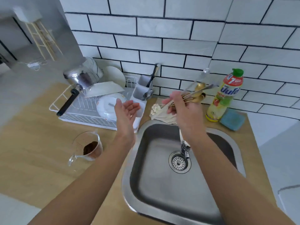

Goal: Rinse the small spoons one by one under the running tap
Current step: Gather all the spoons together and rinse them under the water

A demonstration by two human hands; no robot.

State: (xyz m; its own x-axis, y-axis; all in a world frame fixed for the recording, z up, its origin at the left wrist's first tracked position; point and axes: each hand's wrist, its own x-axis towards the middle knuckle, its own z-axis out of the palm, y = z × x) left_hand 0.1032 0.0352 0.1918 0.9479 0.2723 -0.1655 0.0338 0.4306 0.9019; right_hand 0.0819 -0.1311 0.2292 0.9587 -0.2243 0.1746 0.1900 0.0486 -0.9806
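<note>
Right hand (181,109) grips bunched gold and silver small spoons (197,92); left hand (126,109) open.

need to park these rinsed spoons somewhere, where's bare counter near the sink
Bare wooden counter lies left of the sink, in front of the dish rack, around the measuring cup. Behind the sink it is crowded: cloth, soap bottle, sponge.

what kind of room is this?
Likely a home kitchen: a steel sink set in a wooden counter, a dish rack with plates and a pot, and a dish soap bottle against the tiled wall.
</note>
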